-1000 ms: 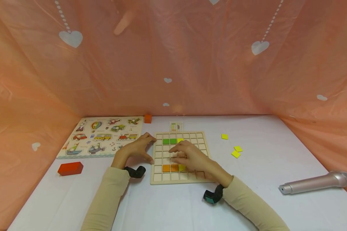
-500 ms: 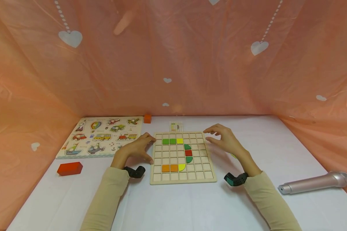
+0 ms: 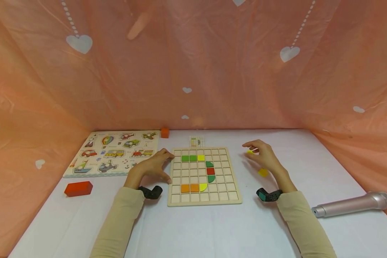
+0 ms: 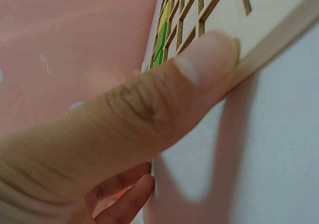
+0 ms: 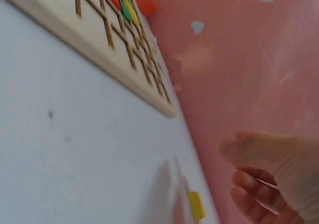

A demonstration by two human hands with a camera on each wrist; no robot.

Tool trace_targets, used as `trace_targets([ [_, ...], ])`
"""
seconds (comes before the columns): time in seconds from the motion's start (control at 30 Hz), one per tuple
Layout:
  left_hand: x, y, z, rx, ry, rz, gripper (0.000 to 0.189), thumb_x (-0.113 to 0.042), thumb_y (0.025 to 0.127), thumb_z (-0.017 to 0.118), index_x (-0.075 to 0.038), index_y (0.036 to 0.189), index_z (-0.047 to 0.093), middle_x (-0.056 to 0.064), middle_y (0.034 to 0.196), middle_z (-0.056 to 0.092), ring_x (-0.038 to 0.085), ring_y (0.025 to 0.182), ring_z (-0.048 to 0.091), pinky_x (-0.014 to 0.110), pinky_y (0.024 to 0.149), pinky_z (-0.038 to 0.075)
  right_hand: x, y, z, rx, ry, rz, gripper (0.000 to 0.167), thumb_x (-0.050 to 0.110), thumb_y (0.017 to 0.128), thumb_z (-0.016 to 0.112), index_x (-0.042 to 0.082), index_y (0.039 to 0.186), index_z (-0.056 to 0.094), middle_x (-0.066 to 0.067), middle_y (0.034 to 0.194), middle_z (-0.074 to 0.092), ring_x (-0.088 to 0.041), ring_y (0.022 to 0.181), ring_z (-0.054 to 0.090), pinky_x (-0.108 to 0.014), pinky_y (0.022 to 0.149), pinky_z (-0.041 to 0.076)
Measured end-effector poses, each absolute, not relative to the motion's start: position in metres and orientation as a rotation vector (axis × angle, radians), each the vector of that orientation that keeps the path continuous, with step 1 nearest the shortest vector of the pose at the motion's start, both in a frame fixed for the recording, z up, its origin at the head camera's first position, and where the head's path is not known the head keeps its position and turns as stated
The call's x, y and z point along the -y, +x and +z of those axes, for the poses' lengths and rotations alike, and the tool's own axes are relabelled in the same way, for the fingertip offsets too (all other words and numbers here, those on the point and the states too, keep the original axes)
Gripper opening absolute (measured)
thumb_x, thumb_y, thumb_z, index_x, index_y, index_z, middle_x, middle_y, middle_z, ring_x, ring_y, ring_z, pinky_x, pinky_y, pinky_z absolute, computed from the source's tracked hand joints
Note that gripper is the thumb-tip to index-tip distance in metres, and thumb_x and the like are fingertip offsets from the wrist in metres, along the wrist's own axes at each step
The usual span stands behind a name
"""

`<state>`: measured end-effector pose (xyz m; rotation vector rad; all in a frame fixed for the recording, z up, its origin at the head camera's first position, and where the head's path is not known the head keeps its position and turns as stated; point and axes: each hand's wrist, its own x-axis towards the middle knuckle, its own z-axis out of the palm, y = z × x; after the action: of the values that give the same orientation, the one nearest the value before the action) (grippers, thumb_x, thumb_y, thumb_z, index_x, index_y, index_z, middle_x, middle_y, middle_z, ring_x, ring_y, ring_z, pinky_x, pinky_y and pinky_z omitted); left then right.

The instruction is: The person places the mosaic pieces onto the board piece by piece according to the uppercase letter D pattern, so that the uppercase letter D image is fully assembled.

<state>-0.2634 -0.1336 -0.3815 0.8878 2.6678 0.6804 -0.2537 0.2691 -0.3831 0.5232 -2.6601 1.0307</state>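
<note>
A wooden grid board [image 3: 224, 197] lies on the white table. Set in its cells are two light green squares [image 3: 189, 158], a yellow square [image 3: 201, 157], two dark green rounded pieces [image 3: 211, 178], a red square [image 3: 210, 171], two orange squares [image 3: 190, 188] and a yellow rounded piece [image 3: 203, 187]. My left hand [image 3: 151, 166] rests against the board's left edge; its thumb [image 4: 209, 59] touches the rim. Right of the board, my right hand [image 3: 262, 156] hovers with loosely bent fingers over loose yellow square tiles [image 3: 262, 172]. It partly hides them, and nothing shows between its fingertips.
A small printed pattern card [image 3: 197, 141] lies behind the board. To the left are a vehicle puzzle board [image 3: 116, 154], a red block [image 3: 79, 188] and an orange block [image 3: 165, 133]. A silver microphone [image 3: 351, 205] lies at far right. Pink curtains [image 3: 193, 64] surround the table.
My right hand has moved from above the grid board to the right, past its edge, over the yellow tiles. The whole piece arrangement is now uncovered. My left hand has stayed put.
</note>
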Motion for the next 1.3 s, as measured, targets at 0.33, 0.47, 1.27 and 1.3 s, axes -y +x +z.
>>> trace_targets([
  [0.33, 0.134, -0.265, -0.383, -2.683, 0.918, 0.656, 0.086, -0.027, 0.060, 0.088, 0.006, 0.128, 0.047, 0.015, 0.119, 0.044, 0.028, 0.112, 0.043, 0.043, 0.104, 0.034, -0.279, -0.259, -0.394, 2.755, 0.390, 0.996, 0.038, -0.001, 0.079, 0.069, -0.004, 0.116, 0.061, -0.026, 0.116, 0.053, -0.039, 0.098, 0.054, -0.051, 0.086, 0.048],
  [0.47, 0.134, -0.265, -0.384, -2.687, 0.941, 0.646, 0.086, -0.027, 0.060, 0.088, 0.006, 0.128, 0.048, 0.015, 0.119, 0.044, 0.028, 0.113, 0.043, 0.043, 0.104, 0.034, -0.281, -0.258, -0.397, 2.805, 0.360, 0.959, 0.036, 0.000, 0.082, 0.065, -0.005, 0.117, 0.060, -0.029, 0.117, 0.054, -0.040, 0.098, 0.054, -0.052, 0.086, 0.047],
  [1.27, 0.134, -0.265, -0.384, -2.677, 0.920, 0.662, 0.086, -0.027, 0.061, 0.087, 0.004, 0.130, 0.047, 0.014, 0.121, 0.043, 0.027, 0.114, 0.042, 0.043, 0.104, 0.034, -0.235, -0.256, -0.390, 2.636, 0.540, 1.087, 0.019, 0.004, 0.080, 0.071, 0.001, 0.099, 0.067, -0.012, 0.097, 0.065, -0.027, 0.091, 0.060, -0.040, 0.076, 0.051],
  [1.3, 0.134, -0.265, -0.384, -2.679, 0.919, 0.661, 0.086, -0.027, 0.061, 0.087, 0.004, 0.130, 0.047, 0.014, 0.121, 0.044, 0.027, 0.114, 0.042, 0.043, 0.104, 0.034, -0.228, -0.254, -0.389, 2.624, 0.564, 1.094, 0.019, 0.005, 0.080, 0.071, 0.002, 0.099, 0.068, -0.011, 0.097, 0.065, -0.026, 0.091, 0.060, -0.040, 0.076, 0.051],
])
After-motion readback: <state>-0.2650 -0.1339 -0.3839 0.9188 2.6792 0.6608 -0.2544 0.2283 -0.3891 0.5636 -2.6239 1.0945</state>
